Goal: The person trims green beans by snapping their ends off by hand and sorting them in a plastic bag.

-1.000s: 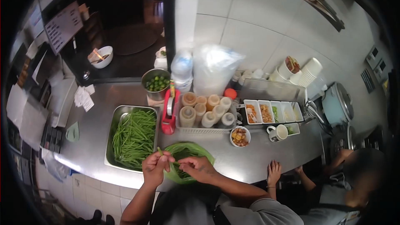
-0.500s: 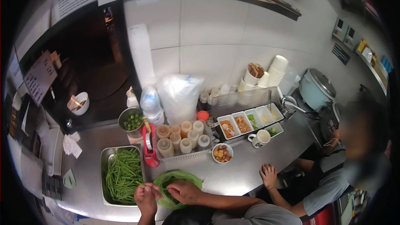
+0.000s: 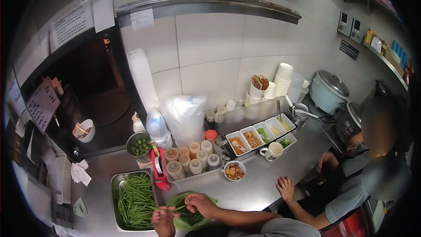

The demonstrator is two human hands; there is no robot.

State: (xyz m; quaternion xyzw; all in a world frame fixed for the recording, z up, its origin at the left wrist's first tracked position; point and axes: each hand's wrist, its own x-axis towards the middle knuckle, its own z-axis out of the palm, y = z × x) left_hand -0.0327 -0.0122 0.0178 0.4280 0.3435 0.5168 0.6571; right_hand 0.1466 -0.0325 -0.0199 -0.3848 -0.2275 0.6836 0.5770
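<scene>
My left hand [image 3: 164, 221] is closed in a pinch on a thin green bean [image 3: 172, 210], at the right edge of a steel pan. Cut green beans [image 3: 137, 202] are heaped in that steel pan [image 3: 115, 189]. Over a green plastic bag [image 3: 206, 226] my right hand [image 3: 201, 205] has its fingers pressed together; whatever lies between them is too small to make out. More long green beans [image 3: 187, 214] show inside the bag, partly hidden by my right hand.
Behind the pan and bag stand a red tape dispenser [image 3: 161, 176], a basket [image 3: 201, 179] of sauce bottles and a bowl [image 3: 234, 178] of browned pieces. A mug [image 3: 272, 151] sits before the topping trays [image 3: 251, 138]. At right, a co-worker's hand [image 3: 286, 188] rests on the counter.
The camera view has shifted, so the counter appears lower. My right hand has lifted slightly away from the bag's contents, its fingers now pinched near the left hand.
</scene>
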